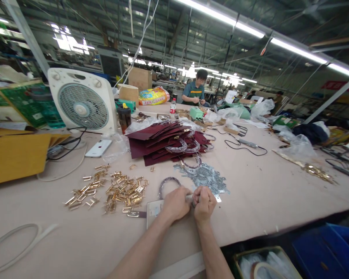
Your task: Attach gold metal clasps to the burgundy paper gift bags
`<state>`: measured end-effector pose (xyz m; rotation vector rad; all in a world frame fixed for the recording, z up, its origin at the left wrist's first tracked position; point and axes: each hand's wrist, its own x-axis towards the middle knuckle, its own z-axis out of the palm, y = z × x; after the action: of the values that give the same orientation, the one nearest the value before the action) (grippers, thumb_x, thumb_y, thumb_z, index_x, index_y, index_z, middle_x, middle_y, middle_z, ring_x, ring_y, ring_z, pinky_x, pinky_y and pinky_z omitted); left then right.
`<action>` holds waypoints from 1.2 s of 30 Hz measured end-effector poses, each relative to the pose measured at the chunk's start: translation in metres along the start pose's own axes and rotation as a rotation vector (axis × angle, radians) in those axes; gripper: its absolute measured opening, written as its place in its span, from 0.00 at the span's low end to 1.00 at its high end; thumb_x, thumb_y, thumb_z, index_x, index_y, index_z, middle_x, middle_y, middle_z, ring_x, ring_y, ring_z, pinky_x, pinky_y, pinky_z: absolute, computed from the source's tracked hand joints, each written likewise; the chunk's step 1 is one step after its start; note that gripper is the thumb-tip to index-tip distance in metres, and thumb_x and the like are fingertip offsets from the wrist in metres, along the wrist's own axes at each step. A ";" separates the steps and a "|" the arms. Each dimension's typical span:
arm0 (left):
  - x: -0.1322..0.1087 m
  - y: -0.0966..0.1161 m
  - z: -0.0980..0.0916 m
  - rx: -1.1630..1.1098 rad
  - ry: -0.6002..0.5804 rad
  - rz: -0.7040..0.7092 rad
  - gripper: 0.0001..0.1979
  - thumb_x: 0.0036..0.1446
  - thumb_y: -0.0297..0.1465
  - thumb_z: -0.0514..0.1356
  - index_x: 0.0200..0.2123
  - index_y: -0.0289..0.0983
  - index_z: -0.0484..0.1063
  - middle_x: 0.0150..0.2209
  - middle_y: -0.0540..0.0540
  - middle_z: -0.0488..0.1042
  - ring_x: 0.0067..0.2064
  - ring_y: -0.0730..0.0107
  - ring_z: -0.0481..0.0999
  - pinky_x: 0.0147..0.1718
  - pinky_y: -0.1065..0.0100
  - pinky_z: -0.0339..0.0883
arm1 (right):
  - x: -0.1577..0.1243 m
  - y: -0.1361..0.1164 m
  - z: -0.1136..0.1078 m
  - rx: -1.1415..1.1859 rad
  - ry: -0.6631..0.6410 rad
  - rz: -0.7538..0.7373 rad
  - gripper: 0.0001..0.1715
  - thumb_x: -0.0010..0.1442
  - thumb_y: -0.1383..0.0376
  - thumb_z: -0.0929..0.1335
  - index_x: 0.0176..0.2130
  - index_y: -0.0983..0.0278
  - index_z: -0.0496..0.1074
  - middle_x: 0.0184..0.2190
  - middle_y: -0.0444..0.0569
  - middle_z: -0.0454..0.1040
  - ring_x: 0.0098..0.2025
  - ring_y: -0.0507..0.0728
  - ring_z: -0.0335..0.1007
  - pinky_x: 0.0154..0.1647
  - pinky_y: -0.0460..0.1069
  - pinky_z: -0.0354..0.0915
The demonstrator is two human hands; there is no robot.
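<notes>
My left hand and my right hand come together near the table's front edge, fingers closed. A small pale edge shows between them, but the fingers hide what they grip. Under my left forearm lies a flat pale panel, with a dark strap bearing a gold fitting at its left side. A plastic-wrapped curved handle arches up just behind my left hand. Thin grey metal plates are heaped beyond both hands. Gold metal fittings lie scattered to the left.
Stacked maroon bag pieces with wrapped handles lie farther back. Left stand a white fan, a phone and yellow sheets. A corded tool rests at right; a bin stands below the edge. Across the table sits a person.
</notes>
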<state>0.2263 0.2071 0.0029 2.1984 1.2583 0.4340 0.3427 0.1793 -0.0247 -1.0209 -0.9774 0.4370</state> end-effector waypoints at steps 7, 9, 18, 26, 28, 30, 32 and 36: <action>-0.011 0.009 -0.004 0.100 -0.013 0.013 0.19 0.53 0.39 0.64 0.48 0.43 0.71 0.49 0.42 0.78 0.47 0.52 0.81 0.43 0.61 0.72 | 0.016 -0.003 0.006 -0.098 -0.088 0.091 0.28 0.71 0.51 0.63 0.23 0.60 0.63 0.15 0.37 0.57 0.18 0.50 0.52 0.20 0.47 0.50; -0.013 0.012 -0.002 0.131 0.020 0.020 0.17 0.55 0.41 0.64 0.47 0.42 0.71 0.48 0.42 0.78 0.47 0.52 0.80 0.44 0.60 0.72 | 0.015 0.000 0.003 -0.032 -0.080 0.102 0.27 0.71 0.52 0.64 0.23 0.61 0.63 0.16 0.37 0.57 0.18 0.49 0.52 0.19 0.47 0.50; -0.017 0.015 0.008 0.146 0.102 0.112 0.28 0.57 0.50 0.65 0.57 0.46 0.71 0.50 0.44 0.77 0.52 0.51 0.76 0.49 0.57 0.69 | 0.024 -0.004 -0.021 0.532 0.217 0.145 0.24 0.69 0.52 0.64 0.26 0.60 0.60 0.18 0.34 0.54 0.15 0.47 0.46 0.18 0.44 0.46; -0.016 0.019 0.002 0.166 0.046 0.089 0.23 0.56 0.46 0.66 0.53 0.46 0.74 0.48 0.45 0.78 0.50 0.51 0.77 0.47 0.59 0.70 | 0.026 0.001 -0.007 0.398 0.119 0.100 0.22 0.69 0.51 0.65 0.28 0.61 0.63 0.18 0.35 0.57 0.16 0.47 0.51 0.17 0.44 0.49; -0.015 0.019 0.001 0.177 0.052 0.091 0.22 0.56 0.47 0.65 0.51 0.46 0.74 0.47 0.45 0.78 0.48 0.51 0.78 0.45 0.58 0.70 | 0.027 0.003 -0.005 0.355 0.061 0.122 0.22 0.70 0.52 0.65 0.28 0.61 0.64 0.18 0.36 0.58 0.16 0.47 0.51 0.17 0.44 0.49; -0.015 0.019 0.001 0.186 0.046 0.091 0.22 0.56 0.48 0.64 0.51 0.46 0.74 0.46 0.45 0.78 0.47 0.51 0.78 0.44 0.58 0.71 | 0.029 0.003 -0.004 0.304 0.009 0.150 0.24 0.70 0.51 0.64 0.27 0.61 0.64 0.18 0.36 0.58 0.16 0.47 0.51 0.17 0.44 0.49; -0.014 0.018 0.001 0.194 0.030 0.084 0.23 0.55 0.48 0.65 0.51 0.46 0.74 0.47 0.45 0.78 0.47 0.51 0.79 0.44 0.58 0.71 | 0.034 0.002 -0.001 0.246 -0.049 0.187 0.25 0.70 0.50 0.64 0.26 0.61 0.65 0.17 0.36 0.58 0.17 0.47 0.51 0.17 0.44 0.48; -0.011 0.015 0.005 0.206 0.016 0.052 0.24 0.52 0.48 0.67 0.49 0.43 0.75 0.46 0.44 0.78 0.46 0.51 0.79 0.44 0.58 0.72 | 0.046 -0.004 0.007 0.132 -0.185 0.252 0.26 0.68 0.48 0.66 0.25 0.61 0.64 0.16 0.35 0.55 0.16 0.47 0.48 0.16 0.44 0.47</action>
<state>0.2329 0.1901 0.0083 2.4080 1.3078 0.3566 0.3602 0.2134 0.0013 -0.9998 -0.9733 0.8065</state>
